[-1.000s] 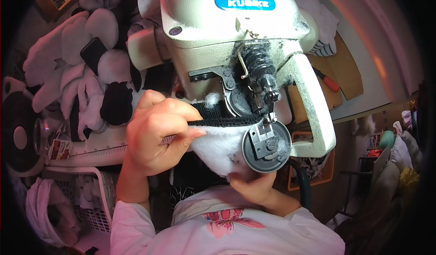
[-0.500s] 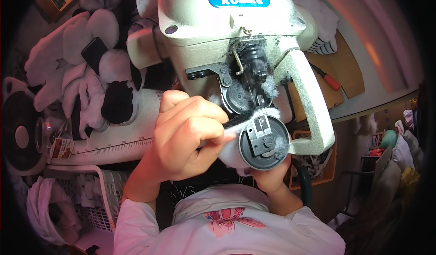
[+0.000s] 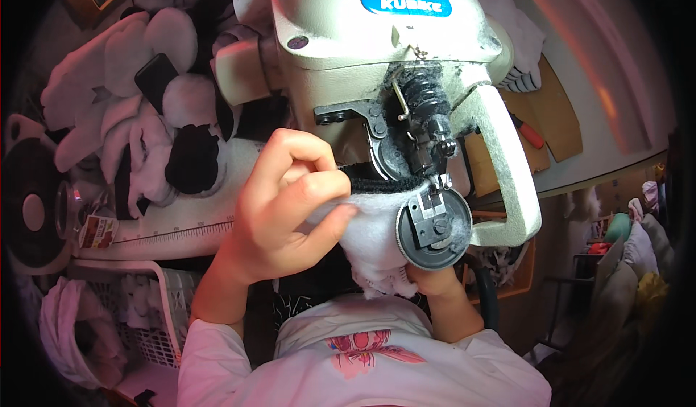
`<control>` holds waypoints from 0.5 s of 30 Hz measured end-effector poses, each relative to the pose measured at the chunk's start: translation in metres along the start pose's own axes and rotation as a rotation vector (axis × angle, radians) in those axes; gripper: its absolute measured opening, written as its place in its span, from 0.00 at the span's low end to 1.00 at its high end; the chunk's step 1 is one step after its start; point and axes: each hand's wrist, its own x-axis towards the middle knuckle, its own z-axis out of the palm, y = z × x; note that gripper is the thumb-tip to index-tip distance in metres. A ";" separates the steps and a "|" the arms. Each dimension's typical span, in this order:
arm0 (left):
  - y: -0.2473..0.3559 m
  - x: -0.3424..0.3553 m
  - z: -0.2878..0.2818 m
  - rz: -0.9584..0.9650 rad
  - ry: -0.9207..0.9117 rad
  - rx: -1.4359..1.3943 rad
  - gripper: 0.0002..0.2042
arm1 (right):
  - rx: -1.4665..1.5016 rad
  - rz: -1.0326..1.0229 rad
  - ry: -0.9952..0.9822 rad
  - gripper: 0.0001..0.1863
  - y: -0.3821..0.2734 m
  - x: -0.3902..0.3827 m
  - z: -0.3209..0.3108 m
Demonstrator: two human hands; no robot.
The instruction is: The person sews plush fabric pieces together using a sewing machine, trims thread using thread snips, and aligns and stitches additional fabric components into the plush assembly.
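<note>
A cream-coloured fur sewing machine [image 3: 326, 30] stands in front of me. White plush fabric [image 3: 370, 240] with a black pile strip [image 3: 380, 184] along its upper edge runs into the grey feed disc [image 3: 457, 244] under the needle parts. My left hand [image 3: 286, 207] is closed at the left end of that edge, its thumb on the white side and its curled fingers by the black. Below the disc is my right hand [image 3: 433, 280], beside the lower part of the fabric; the disc hides its fingers.
Cut white and black plush pieces [image 3: 152, 138] and a dark phone [image 3: 154, 79] lie to the left. A white basket [image 3: 163, 313] stands at lower left. To the right are an orange crate [image 3: 518, 262], a red-handled tool [image 3: 531, 133] and brown cardboard [image 3: 562, 117]. Lint clings to the machine.
The machine appears slightly further right in view. More of the white fabric and its black edge shows between my left hand and the disc. My left fingers have loosened a little.
</note>
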 end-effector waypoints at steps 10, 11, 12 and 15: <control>0.006 0.000 -0.006 -0.029 -0.115 0.177 0.12 | -0.251 -0.051 0.039 0.31 0.001 -0.002 -0.002; 0.006 -0.002 -0.006 -0.028 -0.073 0.132 0.12 | -0.367 -0.085 0.009 0.32 0.002 -0.002 -0.003; 0.006 -0.004 -0.006 -0.029 -0.031 0.088 0.11 | -0.366 -0.084 0.008 0.32 0.000 -0.001 0.000; 0.008 -0.006 -0.003 -0.071 0.024 0.086 0.11 | 0.016 0.038 0.082 0.34 -0.005 -0.001 0.010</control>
